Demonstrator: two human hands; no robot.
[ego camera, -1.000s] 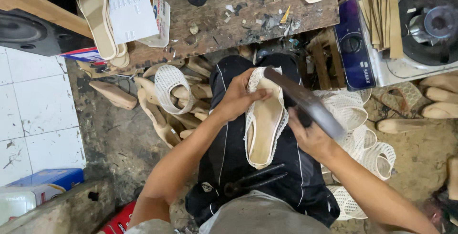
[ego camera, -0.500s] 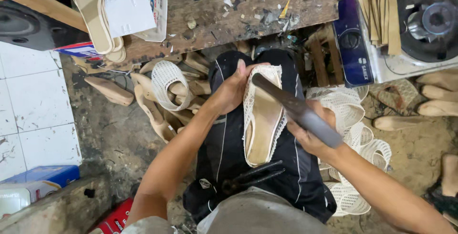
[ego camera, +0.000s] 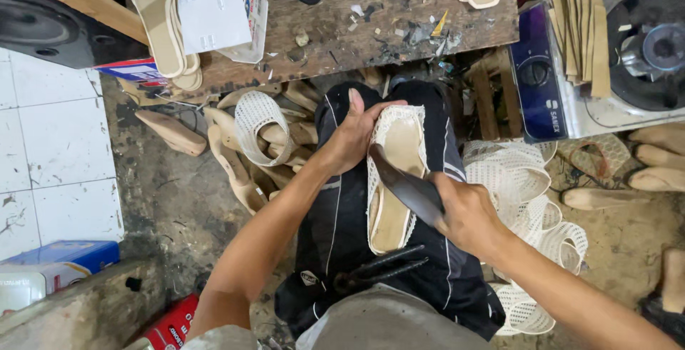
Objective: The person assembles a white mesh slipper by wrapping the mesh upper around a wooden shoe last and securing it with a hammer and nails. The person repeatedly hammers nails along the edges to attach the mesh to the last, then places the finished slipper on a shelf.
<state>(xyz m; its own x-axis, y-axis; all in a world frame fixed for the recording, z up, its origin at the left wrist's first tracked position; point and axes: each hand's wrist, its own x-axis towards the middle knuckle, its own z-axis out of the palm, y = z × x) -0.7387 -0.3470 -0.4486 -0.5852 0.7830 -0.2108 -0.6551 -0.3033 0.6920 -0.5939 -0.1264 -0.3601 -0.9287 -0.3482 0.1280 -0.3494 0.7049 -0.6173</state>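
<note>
On the lap, the shoe [ego camera: 394, 179] lies sole-up, left hand [ego camera: 354, 136] clamped on its toe, right hand [ego camera: 467, 214] gripping a tool [ego camera: 403, 182] against its edge; lasting looks unfinished.

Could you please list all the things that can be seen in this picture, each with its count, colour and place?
shoe on a last: one, cream with white mesh, on the lap
dark tool: one, black, across the shoe
pliers: one, black, on the lap below the shoe
wooden lasts: several, tan, on the floor at left
mesh uppers: a pile, white, on the floor at right
insoles: a few, beige, on the bench at top left
bench: one, brown wood, at top
stove: one, silver, at top right
left hand: holds the shoe's toe end
right hand: grips the dark tool
</note>
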